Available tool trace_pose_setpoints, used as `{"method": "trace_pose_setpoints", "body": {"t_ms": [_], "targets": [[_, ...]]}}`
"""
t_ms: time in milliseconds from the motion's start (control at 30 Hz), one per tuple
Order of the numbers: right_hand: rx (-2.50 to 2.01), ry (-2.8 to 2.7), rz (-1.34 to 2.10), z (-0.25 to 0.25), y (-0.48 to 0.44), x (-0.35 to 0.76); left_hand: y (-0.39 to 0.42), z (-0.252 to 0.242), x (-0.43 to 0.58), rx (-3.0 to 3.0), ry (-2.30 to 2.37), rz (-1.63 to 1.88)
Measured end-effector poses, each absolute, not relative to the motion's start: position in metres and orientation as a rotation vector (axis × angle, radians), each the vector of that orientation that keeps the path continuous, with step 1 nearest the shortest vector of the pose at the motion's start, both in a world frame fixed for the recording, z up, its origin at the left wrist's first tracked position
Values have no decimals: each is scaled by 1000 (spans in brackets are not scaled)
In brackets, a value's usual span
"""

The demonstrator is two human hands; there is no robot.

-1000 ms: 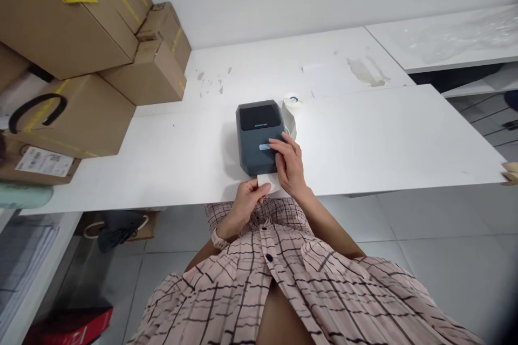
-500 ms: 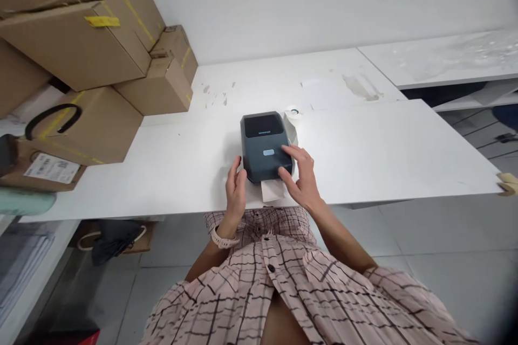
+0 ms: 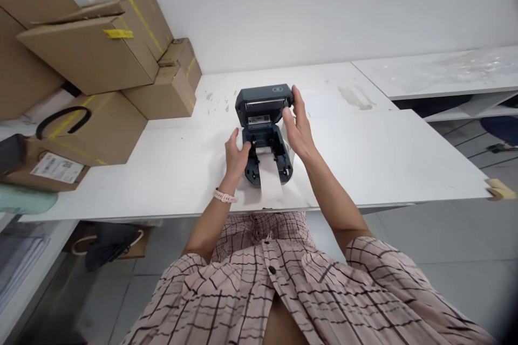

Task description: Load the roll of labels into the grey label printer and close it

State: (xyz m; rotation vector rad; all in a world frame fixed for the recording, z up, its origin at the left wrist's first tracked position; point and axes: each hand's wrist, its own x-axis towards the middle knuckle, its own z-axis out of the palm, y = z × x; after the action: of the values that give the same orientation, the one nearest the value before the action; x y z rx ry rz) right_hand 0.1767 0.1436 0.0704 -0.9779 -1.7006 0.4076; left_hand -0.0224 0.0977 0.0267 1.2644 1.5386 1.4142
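Observation:
A dark label printer stands on the white table with its lid raised and its inside showing. A strip of white label paper runs from the inside over the front edge onto the table. My right hand grips the lid's right edge, thumb in front and fingers behind. At the left side of the base, my left hand holds the rim, thumb on its upper edge. The outer side of the base there is partly hidden by that hand.
Cardboard boxes are piled at the left, with a black curved strap-like piece and a greenish roll near them. A white wall rises behind the table. Clear plastic wrap lies on another table at right.
The printer's lid has swung up and back, exposing the paper inside. My right hand has moved up with the lid, and my left hand has shifted forward onto the base.

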Motion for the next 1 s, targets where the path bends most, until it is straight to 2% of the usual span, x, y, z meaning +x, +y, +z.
{"method": "trace_pose_setpoints", "body": {"t_ms": [100, 267, 433, 667, 800, 1000], "targets": [[-948, -1732, 407, 80, 185, 173, 111, 10, -18, 1217, 1518, 1270], [-898, -1818, 440, 95, 233, 181, 111, 0, -17, 1201, 1446, 1267], [-967, -1821, 131, 103, 207, 183, 109, 0, -19, 1287, 1562, 1176], [-1225, -2928, 158, 73, 168, 141, 113, -4, -19, 1328, 1661, 1157], [-1181, -3087, 353, 64, 180, 129, 116, -11, -23, 1308, 1584, 1200], [-928, -3137, 846, 78, 196, 146, 117, -17, -24, 1290, 1531, 1250]]}}
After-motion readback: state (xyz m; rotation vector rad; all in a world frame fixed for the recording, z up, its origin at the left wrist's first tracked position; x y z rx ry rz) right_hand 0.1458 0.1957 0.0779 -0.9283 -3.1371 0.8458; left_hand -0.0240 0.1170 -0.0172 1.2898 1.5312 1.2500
